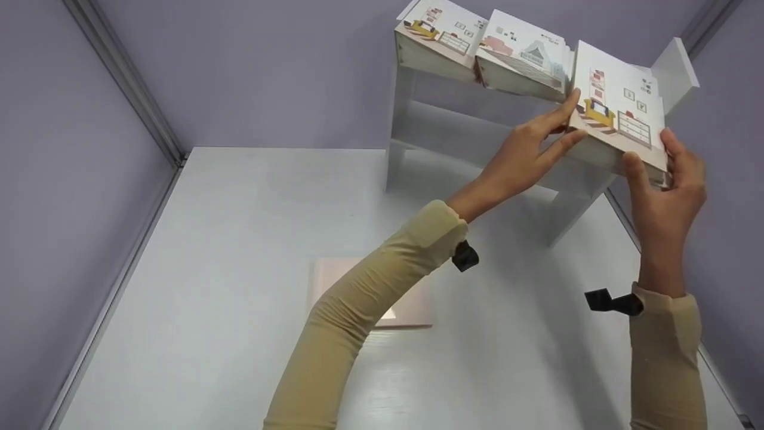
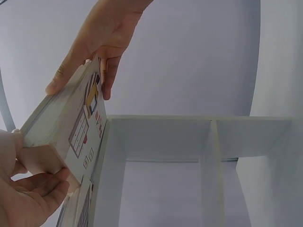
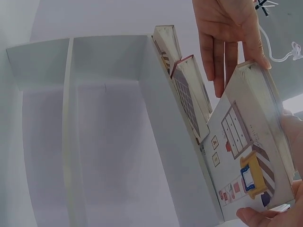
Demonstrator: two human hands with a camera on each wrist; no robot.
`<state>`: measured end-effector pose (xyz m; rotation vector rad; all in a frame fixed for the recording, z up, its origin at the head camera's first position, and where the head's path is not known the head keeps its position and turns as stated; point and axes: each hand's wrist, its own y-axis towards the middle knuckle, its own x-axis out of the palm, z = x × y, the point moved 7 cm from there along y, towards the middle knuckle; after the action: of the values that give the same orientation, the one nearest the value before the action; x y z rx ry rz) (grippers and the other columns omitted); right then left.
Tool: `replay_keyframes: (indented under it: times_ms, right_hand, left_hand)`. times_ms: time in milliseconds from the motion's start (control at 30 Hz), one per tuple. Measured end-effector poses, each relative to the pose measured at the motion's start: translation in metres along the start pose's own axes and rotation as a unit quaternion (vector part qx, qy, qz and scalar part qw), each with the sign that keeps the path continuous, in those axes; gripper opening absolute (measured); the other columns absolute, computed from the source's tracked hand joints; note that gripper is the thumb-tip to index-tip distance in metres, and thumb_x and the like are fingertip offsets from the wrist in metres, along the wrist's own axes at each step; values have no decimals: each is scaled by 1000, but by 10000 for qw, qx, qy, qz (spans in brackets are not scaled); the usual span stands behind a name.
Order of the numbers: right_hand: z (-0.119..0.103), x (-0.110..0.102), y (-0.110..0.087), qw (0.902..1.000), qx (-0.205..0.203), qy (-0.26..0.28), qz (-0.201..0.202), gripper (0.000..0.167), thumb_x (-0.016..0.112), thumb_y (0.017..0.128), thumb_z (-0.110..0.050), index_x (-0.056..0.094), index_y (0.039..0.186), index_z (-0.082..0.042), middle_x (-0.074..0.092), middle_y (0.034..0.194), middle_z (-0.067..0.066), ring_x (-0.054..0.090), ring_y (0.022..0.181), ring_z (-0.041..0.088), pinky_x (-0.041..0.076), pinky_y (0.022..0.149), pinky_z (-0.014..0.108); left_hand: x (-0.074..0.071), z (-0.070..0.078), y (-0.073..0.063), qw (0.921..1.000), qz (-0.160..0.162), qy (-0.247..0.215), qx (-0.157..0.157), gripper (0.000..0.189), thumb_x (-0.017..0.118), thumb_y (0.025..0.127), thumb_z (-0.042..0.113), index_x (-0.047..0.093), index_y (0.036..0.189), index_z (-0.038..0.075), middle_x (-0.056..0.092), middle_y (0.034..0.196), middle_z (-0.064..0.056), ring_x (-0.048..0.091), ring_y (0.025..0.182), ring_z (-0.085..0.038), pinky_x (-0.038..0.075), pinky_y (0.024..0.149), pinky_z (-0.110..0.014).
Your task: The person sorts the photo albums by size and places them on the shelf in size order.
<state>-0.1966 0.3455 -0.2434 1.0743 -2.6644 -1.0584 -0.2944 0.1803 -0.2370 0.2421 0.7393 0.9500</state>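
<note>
A thick white illustrated book (image 1: 624, 100) lies tilted, partly on the shelf top, its front end jutting past the edge. My left hand (image 1: 524, 156) holds its left corner, thumb along the front edge and fingers at the side. With the right hand (image 1: 671, 188) I grip the opposite corner, thumb in front and fingers round the end. From below, the left wrist view shows the left hand (image 2: 35, 196) close and the right hand (image 2: 109, 35) beyond. In the right wrist view, the left hand's (image 3: 229, 35) fingers reach down beside the book (image 3: 251, 142).
Two similar books, a left one (image 1: 444, 30) and a middle one (image 1: 525, 54), rest along the white shelf unit's (image 1: 397, 119) top. An upright white panel (image 1: 674, 74) stands at the right end. A pink flat item (image 1: 412, 304) lies on the white table (image 1: 239, 239), partly behind the left sleeve.
</note>
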Motion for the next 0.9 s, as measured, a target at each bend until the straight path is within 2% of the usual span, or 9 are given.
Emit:
replay_keyframes:
  times_ms: [300, 900]
  right_hand:
    - [-4, 2, 1, 9999, -44, -115, -48, 54, 74, 78, -30, 59, 126, -10, 50, 109, -6, 46, 100, 6, 38, 84, 18]
    - [-7, 5, 5, 9997, -5, -229, 11, 53, 74, 79, -29, 58, 126, -10, 49, 105, -9, 44, 98, 4, 34, 83, 19]
  left_hand:
    - [-2, 1, 2, 9999, 59, 74, 87, 61, 47, 96, 34, 20, 148, 18, 50, 135, 2, 47, 114, 0, 33, 94, -7]
    - [-2, 0, 8, 9999, 17, 159, -67, 61, 47, 96, 33, 20, 148, 17, 53, 131, 1, 50, 112, 1, 35, 90, -6]
